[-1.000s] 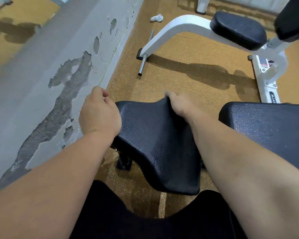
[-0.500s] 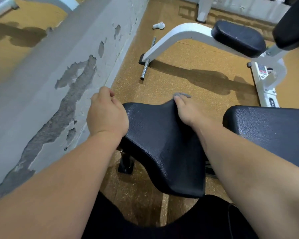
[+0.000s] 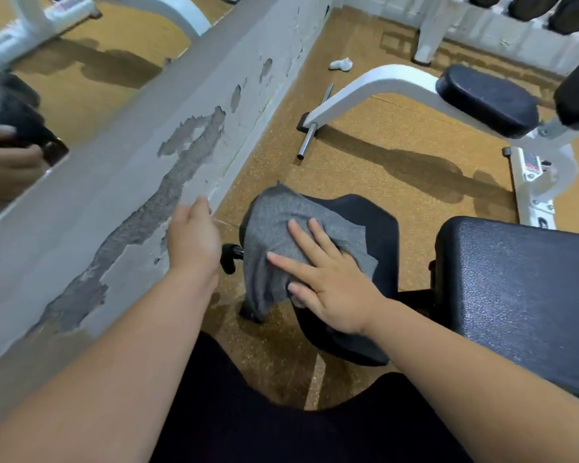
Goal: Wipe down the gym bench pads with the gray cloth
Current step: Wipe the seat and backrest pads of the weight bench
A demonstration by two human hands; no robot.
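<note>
The right hand [image 3: 331, 279] lies flat, fingers spread, on the cloth [image 3: 281, 222]. The cloth is draped over the small pad [image 3: 378, 228] and hangs off its left edge, hiding that side. The left hand [image 3: 193, 238] hovers beside the wall [image 3: 114, 212], apart from the pad; its fingers are out of sight, so its grip cannot be told. The larger pad [image 3: 515, 282] runs out of frame at right.

The cloth [image 3: 274, 222] lies on the seat pad [image 3: 378, 235] under the right hand [image 3: 335, 279]; wall [image 3: 114, 202] to the pad's left, larger pad [image 3: 522, 289] right, another bench [image 3: 485, 98] behind.
</note>
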